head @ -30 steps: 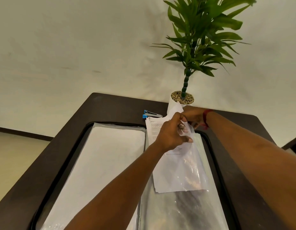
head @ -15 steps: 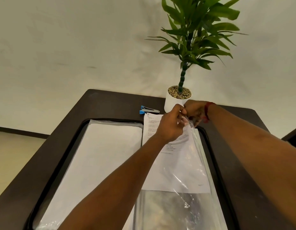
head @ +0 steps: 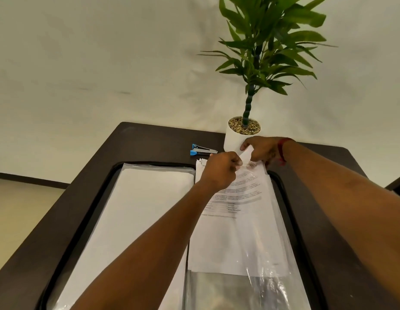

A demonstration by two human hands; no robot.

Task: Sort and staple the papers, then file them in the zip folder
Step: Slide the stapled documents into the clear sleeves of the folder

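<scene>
Pinching glossy clear folder (head: 265,289) holding flat white papers (head: 217,242).

Soft, even indoor light lit the scene rather dimly, with only weak, diffuse shadows around the plant (head: 261,52). White glare streaked the crinkled film of the clear zip folder (head: 250,291) well below the plant. Wide-angle distortion splayed the dark table (head: 149,142) outward below the plant, and the plant's uppermost leaves were slightly blurred.
</scene>
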